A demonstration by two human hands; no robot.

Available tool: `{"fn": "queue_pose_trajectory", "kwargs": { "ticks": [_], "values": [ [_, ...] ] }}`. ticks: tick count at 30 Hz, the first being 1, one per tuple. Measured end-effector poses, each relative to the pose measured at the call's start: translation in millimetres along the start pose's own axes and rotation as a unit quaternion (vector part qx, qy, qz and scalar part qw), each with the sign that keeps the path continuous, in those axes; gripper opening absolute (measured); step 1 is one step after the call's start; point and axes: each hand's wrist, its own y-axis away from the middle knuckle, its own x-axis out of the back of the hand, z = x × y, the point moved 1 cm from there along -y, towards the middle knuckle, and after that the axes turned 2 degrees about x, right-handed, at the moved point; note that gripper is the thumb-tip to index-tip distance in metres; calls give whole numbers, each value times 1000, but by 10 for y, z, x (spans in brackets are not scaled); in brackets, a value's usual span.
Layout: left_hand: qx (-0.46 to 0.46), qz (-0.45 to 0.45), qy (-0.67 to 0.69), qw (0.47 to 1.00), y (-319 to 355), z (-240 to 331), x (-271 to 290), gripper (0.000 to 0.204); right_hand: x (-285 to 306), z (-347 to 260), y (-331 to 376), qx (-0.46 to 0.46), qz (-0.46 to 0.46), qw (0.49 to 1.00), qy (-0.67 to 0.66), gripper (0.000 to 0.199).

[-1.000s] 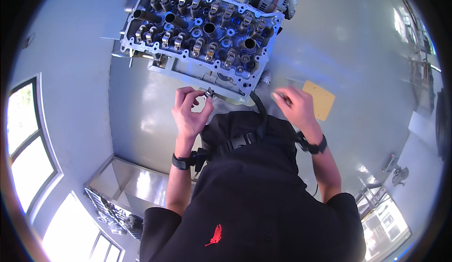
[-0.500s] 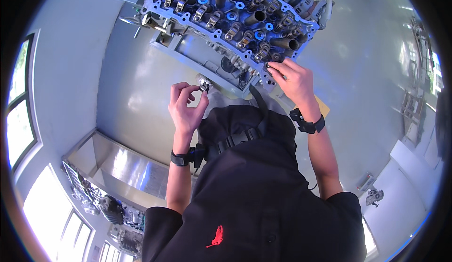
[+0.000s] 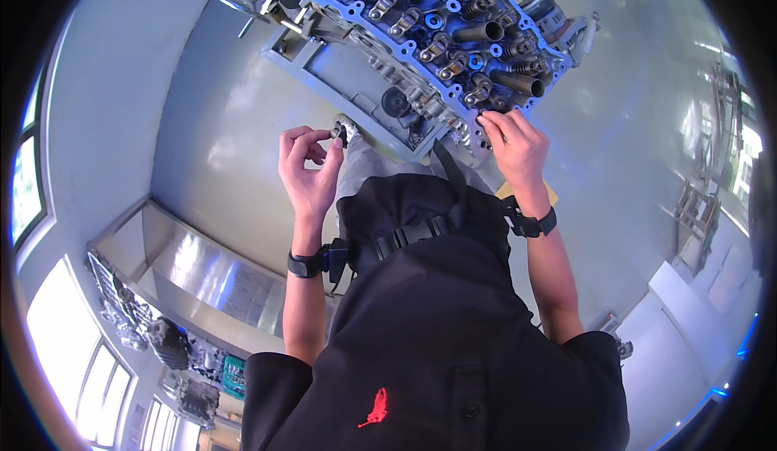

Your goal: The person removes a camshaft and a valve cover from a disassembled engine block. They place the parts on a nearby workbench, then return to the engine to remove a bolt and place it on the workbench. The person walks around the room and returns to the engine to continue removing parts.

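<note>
With my left hand (image 3: 307, 169) pinching the small metal part (image 3: 341, 133) well apart from the cylinder head (image 3: 411, 49), I'd best work gently and steadily at the head's near corner with my right hand (image 3: 520, 150), nearly closed, though I cannot tell whether it grips anything.

I find the scene brightly lit, with daylight entering at left — the lower-left window (image 3: 65, 309) is blown out to white. Glare streaks the shiny metal panel (image 3: 247, 289) and patches the grey floor (image 3: 615, 200). A blue cast lies over the cylinder head (image 3: 443, 28). The black shirt (image 3: 437, 313) yields little fold detail. Fisheye distortion bends straight edges — black vignetting closes the corners.
</note>
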Motion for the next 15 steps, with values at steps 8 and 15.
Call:
{"fn": "queue_pose_trajectory", "kwargs": {
  "ticks": [8,15],
  "values": [
    [9,10,15,1000,23,-166,-27,14,206,111,260,-210,65,965,-142,14],
    [20,8,31,999,26,-293,-29,14,174,5,452,-351,68,915,-186,35]
  ]
}}
